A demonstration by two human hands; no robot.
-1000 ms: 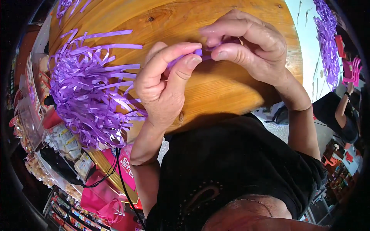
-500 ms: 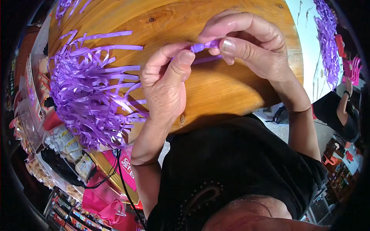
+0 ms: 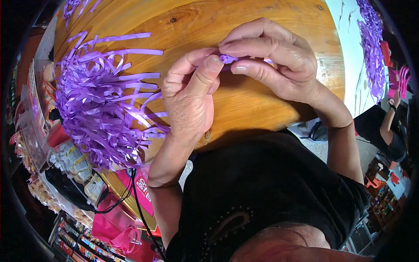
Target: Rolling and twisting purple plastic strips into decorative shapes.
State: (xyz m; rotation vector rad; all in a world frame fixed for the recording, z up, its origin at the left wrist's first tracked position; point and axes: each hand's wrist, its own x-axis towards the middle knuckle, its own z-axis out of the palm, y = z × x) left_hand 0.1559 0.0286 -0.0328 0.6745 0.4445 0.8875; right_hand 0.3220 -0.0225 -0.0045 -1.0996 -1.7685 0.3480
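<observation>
Above the wooden table, a small rolled and folded purple ribbon (image 3: pixel 227 58) sits between my two hands. My left hand (image 3: pixel 192 89) pinches its left side between thumb and fingers. Curved over the ribbon from the right is my right hand (image 3: pixel 275 61), its index fingertip against the top of the roll. Its thumb is just below, a little apart from the roll, with the other fingers bent. A strip of purple ribbon shows behind the right fingers; how they grip it is partly hidden.
A big heap of purple ribbon strips (image 3: pixel 100 105) covers the table's left side, loose ends toward my left hand. The round wooden table (image 3: pixel 192 26) meets a white marbled surface (image 3: pixel 349 56) with more purple strips (image 3: pixel 371 52). Black cables (image 3: pixel 133 187) hang at lower left. Another person's arm (image 3: pixel 388 120) shows far right.
My right hand has moved left and closer to my left hand. Its thumb has come off the ribbon's twisted part, and the ribbon now looks turned into a small rosette-like roll.
</observation>
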